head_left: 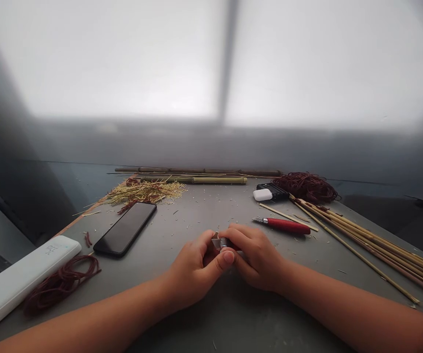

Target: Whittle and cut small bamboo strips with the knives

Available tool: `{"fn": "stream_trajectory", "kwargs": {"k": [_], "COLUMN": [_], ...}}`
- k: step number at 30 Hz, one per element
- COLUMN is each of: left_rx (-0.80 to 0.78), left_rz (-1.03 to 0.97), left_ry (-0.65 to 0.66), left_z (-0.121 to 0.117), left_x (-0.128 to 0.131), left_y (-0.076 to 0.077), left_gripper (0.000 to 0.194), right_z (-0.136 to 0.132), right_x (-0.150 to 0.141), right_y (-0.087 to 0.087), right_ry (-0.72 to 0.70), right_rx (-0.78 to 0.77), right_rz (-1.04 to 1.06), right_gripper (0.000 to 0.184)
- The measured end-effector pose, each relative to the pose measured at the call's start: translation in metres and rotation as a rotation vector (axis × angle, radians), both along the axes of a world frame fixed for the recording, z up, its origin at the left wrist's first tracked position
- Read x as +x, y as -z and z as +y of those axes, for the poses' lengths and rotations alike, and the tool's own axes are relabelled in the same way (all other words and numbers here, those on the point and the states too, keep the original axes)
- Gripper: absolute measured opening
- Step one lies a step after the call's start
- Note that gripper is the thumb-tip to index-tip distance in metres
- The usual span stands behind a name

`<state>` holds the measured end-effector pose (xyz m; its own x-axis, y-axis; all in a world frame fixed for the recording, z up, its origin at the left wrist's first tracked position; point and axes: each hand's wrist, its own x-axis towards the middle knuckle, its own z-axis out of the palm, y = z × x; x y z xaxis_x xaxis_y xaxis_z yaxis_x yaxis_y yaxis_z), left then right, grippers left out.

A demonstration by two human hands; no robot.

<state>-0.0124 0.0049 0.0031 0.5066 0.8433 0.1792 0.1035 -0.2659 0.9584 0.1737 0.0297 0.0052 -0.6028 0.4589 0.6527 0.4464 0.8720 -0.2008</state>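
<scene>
Both of my hands meet over the near middle of the table, fingers curled inward. My right hand [257,255] is closed round a small knife [223,242]; its metal collar and short blade show between the fingers, and most of its handle is hidden. My left hand [192,267] is closed, its thumb reaching across to the right fingertips. A small brownish piece [216,235] shows by the blade at the left fingers, too covered to name. Just beyond my right hand lies a red-handled craft knife [288,226], its blade pointing left.
On the left are a black phone [126,229], a white power bank [23,282], a dark red cord coil [67,277] and a shavings pile [148,190]. Bamboo sticks [373,240], a cord bundle [307,186] and a white case [262,195] lie right. Bamboo poles [196,180] line the back.
</scene>
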Motion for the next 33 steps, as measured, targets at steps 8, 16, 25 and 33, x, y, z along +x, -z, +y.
{"fn": "stream_trajectory", "kwargs": {"k": [8,16,25,33], "left_rx": [-0.037,-0.078,-0.107,-0.104], "left_rz": [-0.034,-0.022,-0.077,-0.076], "left_ry": [0.077,0.087,0.114,0.140], "left_z": [0.0043,0.0024,0.0036,0.0043], "left_x": [-0.0015,-0.0011,-0.0003,0.0000], "left_y": [0.0046,0.0024,0.0006,-0.0009], "left_gripper": [0.050,0.051,0.051,0.058], "right_z": [-0.0012,-0.0005,0.0003,0.0007], "right_x": [0.0016,0.0033,0.0032,0.0033], "right_y": [-0.0021,-0.0021,-0.0006,-0.0001], "right_ry": [-0.058,-0.124,-0.121,-0.122], "right_rx": [0.008,-0.041,-0.026,0.008], "right_rz": [-0.024,-0.038,-0.020,0.001], "right_gripper": [0.033,0.035,0.033,0.031]}}
